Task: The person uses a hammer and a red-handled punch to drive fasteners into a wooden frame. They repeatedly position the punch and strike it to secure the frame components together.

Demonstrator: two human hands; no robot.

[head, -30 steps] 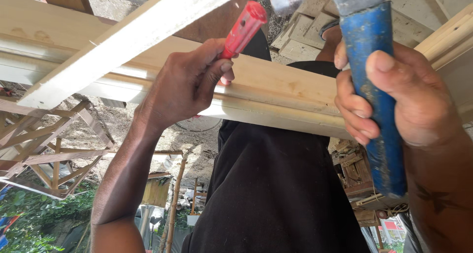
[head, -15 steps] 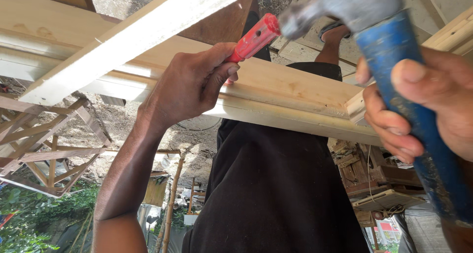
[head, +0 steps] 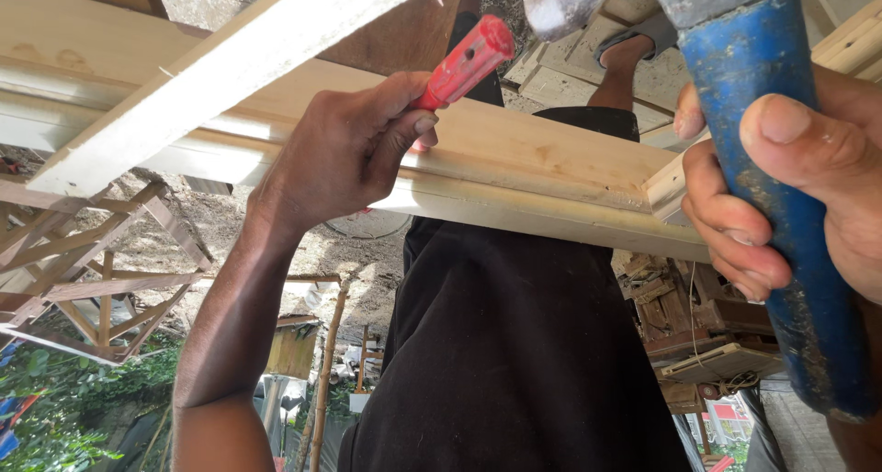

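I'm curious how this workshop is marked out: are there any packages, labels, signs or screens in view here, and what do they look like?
None that I can make out. There is only bare pale timber, a red-handled tool in the left hand, and a blue-handled hammer in the right hand.

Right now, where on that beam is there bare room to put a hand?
Bare wood runs along the beam between the left hand and the right hand. It is crowded at the red tool and under the hammer.
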